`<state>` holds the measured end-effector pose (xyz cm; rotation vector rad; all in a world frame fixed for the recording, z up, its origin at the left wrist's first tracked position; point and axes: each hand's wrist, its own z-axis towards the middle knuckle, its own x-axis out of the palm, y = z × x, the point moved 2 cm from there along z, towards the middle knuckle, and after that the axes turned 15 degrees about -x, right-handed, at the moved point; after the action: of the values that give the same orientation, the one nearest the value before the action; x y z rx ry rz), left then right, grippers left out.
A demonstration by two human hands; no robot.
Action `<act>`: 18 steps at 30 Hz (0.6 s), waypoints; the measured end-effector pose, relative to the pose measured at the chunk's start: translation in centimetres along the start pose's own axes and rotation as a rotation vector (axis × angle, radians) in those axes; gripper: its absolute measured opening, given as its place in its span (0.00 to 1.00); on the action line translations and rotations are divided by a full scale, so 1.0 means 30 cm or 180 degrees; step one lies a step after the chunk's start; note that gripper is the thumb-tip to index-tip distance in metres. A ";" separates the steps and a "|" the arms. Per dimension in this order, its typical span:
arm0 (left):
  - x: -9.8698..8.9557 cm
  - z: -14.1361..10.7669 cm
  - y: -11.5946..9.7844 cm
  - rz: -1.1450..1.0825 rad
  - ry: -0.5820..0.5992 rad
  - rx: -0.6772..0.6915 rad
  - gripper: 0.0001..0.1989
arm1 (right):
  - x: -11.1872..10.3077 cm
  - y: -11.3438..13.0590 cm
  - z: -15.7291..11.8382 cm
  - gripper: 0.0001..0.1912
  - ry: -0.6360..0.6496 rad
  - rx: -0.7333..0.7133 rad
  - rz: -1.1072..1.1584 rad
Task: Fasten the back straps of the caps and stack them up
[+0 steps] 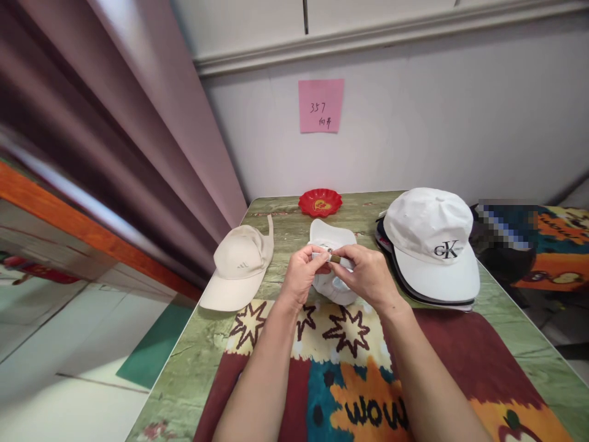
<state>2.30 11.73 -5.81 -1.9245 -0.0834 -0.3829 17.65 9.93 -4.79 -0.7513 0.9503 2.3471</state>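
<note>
A small white cap (332,233) is in front of me near the middle of the table, its brim pointing away. My left hand (301,270) pinches one end of its back strap. The other end of the strap, by a brownish-gold piece (339,260), is held in the fingers of my right hand (368,273). Between my fingertips a small metal-looking part shows; its details are too small to tell. Part of the cap is hidden behind my hands.
A beige cap (240,264) with a loose strap lies at the left. On the right stands a stack of caps, topped by a white one (430,245). Behind is a red scalloped dish (321,202). A patterned mat (451,356) covers the near table.
</note>
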 end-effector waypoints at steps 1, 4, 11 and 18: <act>0.001 0.000 0.000 -0.0002 -0.0002 0.0003 0.17 | 0.002 0.000 0.001 0.06 0.0007 0.0020 0.0016; -0.007 0.006 0.001 0.0003 -0.0037 0.0006 0.18 | -0.001 -0.006 0.001 0.07 0.0013 0.0070 0.0207; -0.073 0.016 -0.021 0.0401 -0.0305 0.0173 0.16 | -0.073 -0.086 -0.042 0.24 0.0824 0.0988 0.1471; -0.064 -0.012 -0.070 0.1491 -0.0375 0.1165 0.18 | -0.094 -0.082 -0.044 0.16 0.0856 0.0834 0.2185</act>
<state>-0.11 12.45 -4.39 -1.5414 0.2058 0.0598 21.61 9.85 -4.91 -0.7214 1.8312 2.6250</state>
